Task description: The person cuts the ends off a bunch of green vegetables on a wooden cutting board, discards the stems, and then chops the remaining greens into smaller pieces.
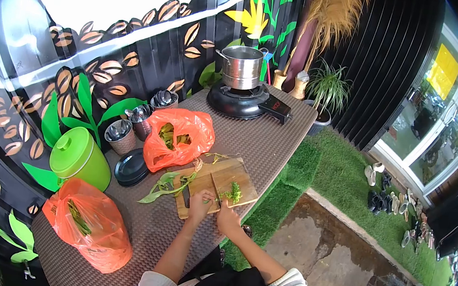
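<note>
A wooden cutting board (244, 180) lies near the table's front edge. My left hand (199, 207) is closed over the board, its fingers pinching green stems. Close beside it, my right hand (227, 219) is wrapped around the handle of a knife (215, 187), whose thin blade points away from me across the board. A small pile of chopped greens (232, 192) rests right of the blade. Long leafy stalks (162, 187) hang over the board's left side onto the table. My fingers partly hide the stems and the knife handle.
Behind the board sits an open orange plastic bag (199, 131) with leaves inside; another orange bag (109, 237) stands left. Nearby are black plates (132, 168), a green lidded bucket (92, 163) and cutlery holders (122, 140). A steel pot (242, 70) tops a black stove (228, 102) at the far end.
</note>
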`<state>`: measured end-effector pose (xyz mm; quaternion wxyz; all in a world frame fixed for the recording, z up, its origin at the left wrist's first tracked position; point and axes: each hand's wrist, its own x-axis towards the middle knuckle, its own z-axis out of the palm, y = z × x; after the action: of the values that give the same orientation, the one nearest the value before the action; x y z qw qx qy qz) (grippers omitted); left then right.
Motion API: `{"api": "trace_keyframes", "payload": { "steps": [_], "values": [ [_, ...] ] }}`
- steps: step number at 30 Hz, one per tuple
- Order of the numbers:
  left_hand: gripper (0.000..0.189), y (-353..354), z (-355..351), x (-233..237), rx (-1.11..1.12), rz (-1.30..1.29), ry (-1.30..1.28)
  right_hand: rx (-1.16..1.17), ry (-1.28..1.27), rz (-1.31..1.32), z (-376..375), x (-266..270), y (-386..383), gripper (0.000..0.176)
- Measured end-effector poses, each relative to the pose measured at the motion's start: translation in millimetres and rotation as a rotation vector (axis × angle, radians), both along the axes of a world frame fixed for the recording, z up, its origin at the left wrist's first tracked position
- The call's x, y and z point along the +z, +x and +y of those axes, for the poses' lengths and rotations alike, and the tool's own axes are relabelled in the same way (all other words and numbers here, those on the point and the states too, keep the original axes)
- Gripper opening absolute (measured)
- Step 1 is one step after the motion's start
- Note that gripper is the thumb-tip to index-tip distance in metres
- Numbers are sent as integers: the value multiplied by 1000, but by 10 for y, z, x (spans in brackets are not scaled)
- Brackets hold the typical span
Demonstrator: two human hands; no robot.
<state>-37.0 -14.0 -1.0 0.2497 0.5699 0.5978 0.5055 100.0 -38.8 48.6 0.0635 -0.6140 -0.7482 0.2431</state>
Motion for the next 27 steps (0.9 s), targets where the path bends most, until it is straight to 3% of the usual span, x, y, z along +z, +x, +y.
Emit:
{"api": "trace_keyframes", "payload": {
  "steps": [10, 11, 20, 27],
  "values": [
    [15, 12, 14, -93, 44, -38, 35, -22, -11, 43, 52, -2, -40, 27],
    [15, 13, 22, -107, 43, -36, 36, -3, -10, 46, 49, -40, -21, 39],
    [17, 16, -48, -78, 90, -31, 8, -44, 115, -34, 12, -180, 42, 35],
    [9, 101, -18, -25, 60, 179, 92, -27, 39, 119, 122, 33, 378, 28]
  ]
}}
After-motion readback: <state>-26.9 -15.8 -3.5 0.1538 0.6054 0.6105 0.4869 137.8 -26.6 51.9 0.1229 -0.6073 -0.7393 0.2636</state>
